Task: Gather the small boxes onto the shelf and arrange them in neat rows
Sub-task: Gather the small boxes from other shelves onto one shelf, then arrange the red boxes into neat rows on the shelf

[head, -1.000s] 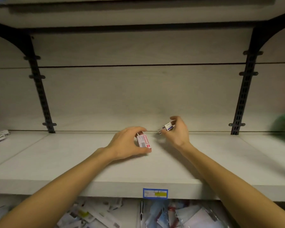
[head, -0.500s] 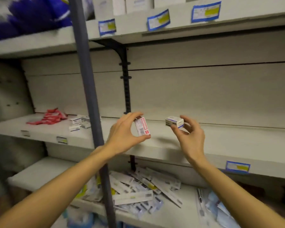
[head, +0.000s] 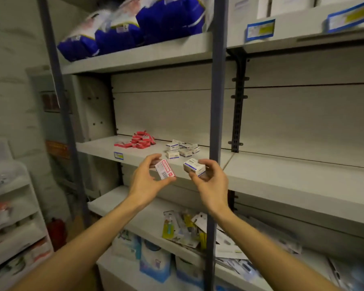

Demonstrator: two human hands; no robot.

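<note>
The view has swung left over the last second: a second ago both hands worked over a bare stretch of shelf, and now the same two boxes are carried in front of a bay that already has stock on it. The left hand (head: 146,179) pinches a red-and-white box (head: 165,169) between thumb and fingers, its printed face turned toward the camera. The right hand (head: 210,178) has its fingers curled round a white box with blue print (head: 194,166), held flat. Both grips are closed on their boxes, and the two boxes hang close together, not touching, in front of the shelf edge (head: 261,186) rather than resting on it.

Beyond the left grip and a little above it lies a loose heap of red boxes (head: 141,140). Beyond the right grip sits a scattered cluster of white boxes (head: 182,148) with the same blue banding. A grey upright post (head: 215,101) stands just right of the right grip.

The shift suggests each box is being brought to its matching pile, red to red, white to white. Neither is set down yet, and both piles are jumbled, so the rows remain to be made
</note>
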